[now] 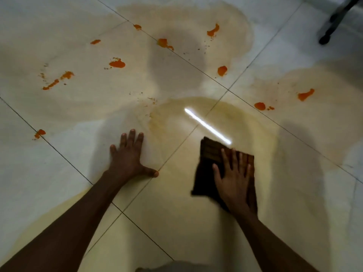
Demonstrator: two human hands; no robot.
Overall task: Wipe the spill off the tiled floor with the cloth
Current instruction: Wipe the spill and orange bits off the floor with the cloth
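The right hand point(234, 179) is pressing flat, fingers spread, on the dark folded cloth point(211, 154), which is lying on the tiled floor point(49, 173) in the near part of the yellowish spill point(176, 79), while the left hand point(128, 156) is bracing open-palmed on a paler, seemingly cleaner patch, holding nothing. The wiping seems to be in its early stage, since the wet film and the orange blobs point(117, 64) farther out are lying untouched. Next the cloth probably needs pushing forward toward those blobs, likely with firm pressure and a refold once it is soaking.
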